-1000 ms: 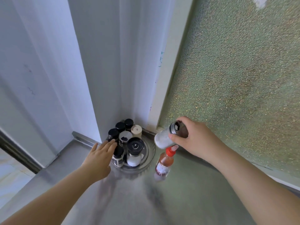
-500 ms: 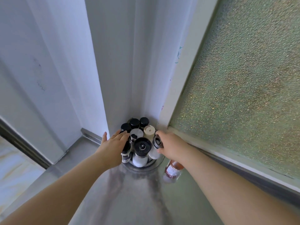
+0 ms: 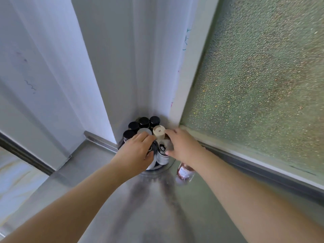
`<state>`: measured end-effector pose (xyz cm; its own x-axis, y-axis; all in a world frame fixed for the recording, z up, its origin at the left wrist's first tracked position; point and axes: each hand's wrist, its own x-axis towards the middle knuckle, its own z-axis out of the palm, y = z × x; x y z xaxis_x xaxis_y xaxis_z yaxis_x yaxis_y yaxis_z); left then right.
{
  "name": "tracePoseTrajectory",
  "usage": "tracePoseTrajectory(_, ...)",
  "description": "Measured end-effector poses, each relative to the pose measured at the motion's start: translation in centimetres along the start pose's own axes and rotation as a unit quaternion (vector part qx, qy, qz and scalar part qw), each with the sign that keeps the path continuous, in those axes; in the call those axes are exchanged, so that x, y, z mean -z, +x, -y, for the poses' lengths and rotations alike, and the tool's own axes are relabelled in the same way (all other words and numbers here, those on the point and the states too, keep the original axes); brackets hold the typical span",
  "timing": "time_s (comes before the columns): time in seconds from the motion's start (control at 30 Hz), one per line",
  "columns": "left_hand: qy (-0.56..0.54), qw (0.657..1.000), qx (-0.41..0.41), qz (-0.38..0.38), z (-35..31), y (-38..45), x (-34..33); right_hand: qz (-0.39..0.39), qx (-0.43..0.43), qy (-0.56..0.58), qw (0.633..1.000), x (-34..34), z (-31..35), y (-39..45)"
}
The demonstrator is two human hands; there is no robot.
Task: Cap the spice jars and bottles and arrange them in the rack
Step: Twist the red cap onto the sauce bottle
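At the counter corner, both hands reach into a round metal spice rack (image 3: pixel 164 168) of black-capped jars (image 3: pixel 143 121).
Left hand (image 3: pixel 135 153) seemingly grips a black-lidded jar; right hand (image 3: pixel 184 146) cups a white-filled shaker jar (image 3: pixel 164 149).

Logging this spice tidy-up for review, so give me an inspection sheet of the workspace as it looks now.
Surface: steel counter, smeared, bare in front.
Job's things: round rack in the corner, holding black-capped jars, a beige-capped jar and a white jar; reddish bottle stands outside the rack.
Clutter: nothing seen.
Hands: left hand over the front jars; right hand at the white jar; grips unclear.
Cables: nothing seen.
Surroundings: white wall panels, frosted window.
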<state>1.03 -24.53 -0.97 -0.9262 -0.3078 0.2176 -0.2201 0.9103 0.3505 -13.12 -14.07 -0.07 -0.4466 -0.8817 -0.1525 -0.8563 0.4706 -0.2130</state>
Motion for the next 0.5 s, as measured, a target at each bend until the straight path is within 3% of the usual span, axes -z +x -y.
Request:
tracePoseTrajectory(0.1,-0.045,0.999,0.000,0.017,-2.1,0.6,-0.8,-0.056,-0.007,-0.012,0.998,3.6,-1.8,-2.2)
tracePoseTrajectory(0.27,-0.149,0.981,0.065,0.105,-5.8,1.5,-4.4,0.054,-0.055,-0.008,0.997,4.6,-5.2,-5.5)
tracePoseTrajectory(0.37,-0.199,0.963,0.113,0.141,-7.0,1.9,-7.5,0.043,-0.050,0.038,0.997,2.8,-6.0,-6.0)
tracePoseTrajectory(0.5,-0.238,0.950,0.157,0.129,-8.0,2.8,-11.3,0.021,-0.042,0.065,0.997,0.7,-6.5,-5.9)
